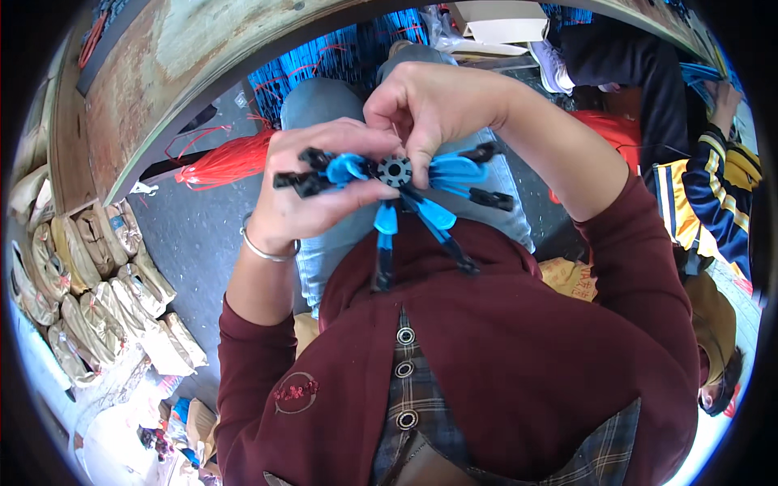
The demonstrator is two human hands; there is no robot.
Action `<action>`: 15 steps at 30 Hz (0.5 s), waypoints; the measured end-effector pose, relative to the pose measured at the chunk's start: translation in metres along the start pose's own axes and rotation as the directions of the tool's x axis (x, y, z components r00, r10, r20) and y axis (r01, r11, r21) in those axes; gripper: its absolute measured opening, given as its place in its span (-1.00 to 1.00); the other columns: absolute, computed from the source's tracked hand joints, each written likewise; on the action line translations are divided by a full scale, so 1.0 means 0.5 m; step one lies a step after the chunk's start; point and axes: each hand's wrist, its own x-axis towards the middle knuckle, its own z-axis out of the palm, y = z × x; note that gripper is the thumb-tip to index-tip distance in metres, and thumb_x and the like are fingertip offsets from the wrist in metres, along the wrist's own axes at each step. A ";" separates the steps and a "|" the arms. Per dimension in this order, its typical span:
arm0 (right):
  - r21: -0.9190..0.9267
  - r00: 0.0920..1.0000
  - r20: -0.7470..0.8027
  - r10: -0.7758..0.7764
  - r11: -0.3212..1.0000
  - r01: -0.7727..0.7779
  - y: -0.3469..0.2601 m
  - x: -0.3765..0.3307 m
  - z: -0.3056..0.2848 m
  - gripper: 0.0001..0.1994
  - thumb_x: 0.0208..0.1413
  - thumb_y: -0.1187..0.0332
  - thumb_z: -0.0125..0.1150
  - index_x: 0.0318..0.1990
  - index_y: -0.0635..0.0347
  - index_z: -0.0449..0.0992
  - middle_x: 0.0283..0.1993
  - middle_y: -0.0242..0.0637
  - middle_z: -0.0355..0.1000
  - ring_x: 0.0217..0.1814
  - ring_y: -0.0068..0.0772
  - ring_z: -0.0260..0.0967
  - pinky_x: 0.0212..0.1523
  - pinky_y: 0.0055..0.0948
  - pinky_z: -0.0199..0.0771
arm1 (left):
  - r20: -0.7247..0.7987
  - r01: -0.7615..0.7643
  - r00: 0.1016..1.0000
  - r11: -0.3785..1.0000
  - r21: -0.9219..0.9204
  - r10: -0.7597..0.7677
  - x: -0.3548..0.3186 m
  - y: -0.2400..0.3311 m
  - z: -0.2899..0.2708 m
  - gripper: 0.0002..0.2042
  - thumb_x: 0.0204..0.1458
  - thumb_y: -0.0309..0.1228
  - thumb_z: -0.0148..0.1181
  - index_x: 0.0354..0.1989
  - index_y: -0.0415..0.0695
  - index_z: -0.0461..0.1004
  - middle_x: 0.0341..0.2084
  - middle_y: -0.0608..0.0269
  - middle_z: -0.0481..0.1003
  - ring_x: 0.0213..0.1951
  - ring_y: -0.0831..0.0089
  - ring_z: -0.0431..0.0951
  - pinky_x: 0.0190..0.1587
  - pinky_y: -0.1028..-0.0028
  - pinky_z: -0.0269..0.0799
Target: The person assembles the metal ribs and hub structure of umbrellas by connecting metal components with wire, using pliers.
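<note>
Over my lap I hold a spoked piece with a round black toothed hub [395,171] and several blue arms [438,214] ending in black tips. Fingers and thumb of my left hand [312,174] are closed around its left side, hiding part of the arms there. My right hand [417,113] comes in from above with thumb and fingers pinched together at the hub's upper right edge. Whatever thin thing sits between those fingertips is too small to make out. On the right, more blue arms fan out beneath my right thumb.
A worn wooden board [190,49] curves across the far left. Red plastic strands [231,159] hang below it, near bundles of thin blue rods [312,58]. Wrapped brown packets [105,283] are stacked at left. Another person's striped sleeve [721,194] shows at right, near an open carton [502,23].
</note>
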 end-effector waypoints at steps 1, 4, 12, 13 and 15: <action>-0.010 1.000 0.008 -0.009 1.000 0.009 0.000 0.000 -0.002 -0.65 -0.51 0.45 0.51 -0.48 0.25 0.46 -0.60 -0.44 0.39 -0.53 -0.67 0.33 -0.52 -0.64 0.33 | 0.016 0.005 1.000 1.000 0.022 -0.005 0.001 0.003 -0.003 -0.63 -0.37 -0.55 0.36 -0.26 -0.23 0.48 -0.46 0.18 0.52 -0.39 0.40 0.52 -0.29 0.52 0.42; 0.003 0.997 -0.052 0.056 0.998 -0.056 0.006 0.001 -0.004 -0.54 -0.53 0.45 0.49 -0.34 0.28 0.43 -0.51 -0.40 0.41 -0.48 -0.65 0.34 -0.49 -0.62 0.34 | 0.023 0.123 0.992 0.991 -0.058 -0.122 0.004 0.015 -0.011 -0.56 -0.41 -0.49 0.39 -0.22 -0.22 0.48 -0.32 0.14 0.47 -0.25 0.34 0.47 -0.14 0.45 0.35; -0.423 0.993 -0.016 -0.116 0.901 0.099 -0.050 -0.003 0.033 -0.40 -0.46 0.40 0.43 -0.12 0.29 0.33 -0.31 -0.22 0.39 -0.30 -0.41 0.38 -0.30 -0.50 0.39 | 0.084 -0.094 0.994 0.906 0.412 0.065 0.020 0.057 -0.041 -0.34 -0.51 -0.18 0.42 -0.08 -0.12 0.44 0.08 0.11 0.16 0.12 0.17 0.11 0.16 0.25 -0.01; -0.429 0.992 -0.009 -0.122 0.897 0.107 -0.048 -0.002 0.036 -0.40 -0.46 0.40 0.43 -0.12 0.29 0.33 -0.31 -0.22 0.39 -0.30 -0.41 0.38 -0.30 -0.50 0.39 | 0.125 -0.124 0.989 0.888 0.442 0.076 0.022 0.060 -0.041 -0.30 -0.53 -0.14 0.41 -0.06 -0.10 0.43 0.12 0.11 0.11 0.16 0.15 0.05 0.18 0.23 -0.06; -0.399 0.970 0.094 -0.225 0.884 0.244 -0.035 0.004 0.045 -0.42 -0.42 0.39 0.40 -0.12 0.29 0.33 -0.32 -0.19 0.39 -0.27 -0.33 0.38 -0.24 -0.46 0.37 | 0.125 -0.156 0.986 0.865 0.476 0.109 0.023 0.062 -0.039 -0.29 -0.53 -0.12 0.41 -0.04 -0.09 0.41 0.10 0.12 0.13 0.15 0.14 0.06 0.17 0.23 -0.06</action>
